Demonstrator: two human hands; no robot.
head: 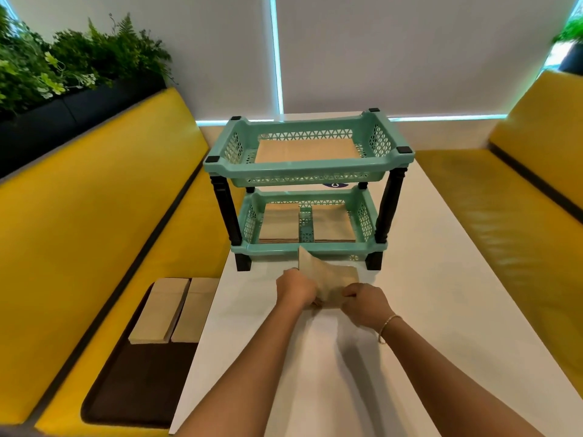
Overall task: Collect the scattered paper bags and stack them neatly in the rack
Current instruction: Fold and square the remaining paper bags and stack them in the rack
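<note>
Paper bags (328, 279) were gripped by both hands just in front of the rack (307, 171), the left hand (296, 288) and right hand (366, 302) curled round their near edge above the white counter (426, 326). Inside the rack, more bags lay flat on both tiers, and to its left two stacks (172, 310) rested on a brown mat (138, 380) on the yellow bench.
</note>
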